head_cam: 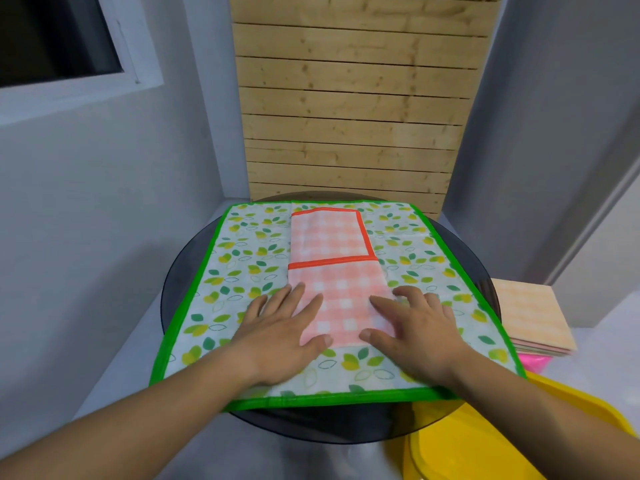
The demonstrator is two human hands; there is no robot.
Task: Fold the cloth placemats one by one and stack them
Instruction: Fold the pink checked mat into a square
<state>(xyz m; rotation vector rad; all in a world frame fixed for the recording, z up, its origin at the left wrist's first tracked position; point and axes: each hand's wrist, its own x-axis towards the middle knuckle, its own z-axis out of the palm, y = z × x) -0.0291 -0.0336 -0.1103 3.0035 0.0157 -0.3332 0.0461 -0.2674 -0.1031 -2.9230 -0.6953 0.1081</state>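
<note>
A pink-and-white checked placemat (341, 289) with an orange-red hem is lying folded into a narrow strip in the middle of a larger leaf-print mat (242, 271) with a green border. The leaf-print mat is lying spread flat over a round dark glass table (178, 271), and its near and far edges are reaching close to the table's rim. One hemmed edge of the checked placemat is running across the strip about halfway along, and the far half is showing hem along its top and right sides.

Both hands are pressing down on the near half of the strip. The left hand (280, 330) is lying palm down on its left side, fingers straight and slightly fanned, thumb resting by the near edge. The right hand (419, 330) is resting on its right side, fingers spread wide and a little arched, thumb also touching the near edge. Neither hand is gripping anything.

Off the table to the right, a stack of folded cloths (530, 313) in peach and pink is sitting on something bright pink (535, 362). At the lower right, a yellow plastic tub (467, 445) is showing partly under the table edge; what it is holding cannot be told. A wooden slat panel (353, 98) is standing behind the table.
</note>
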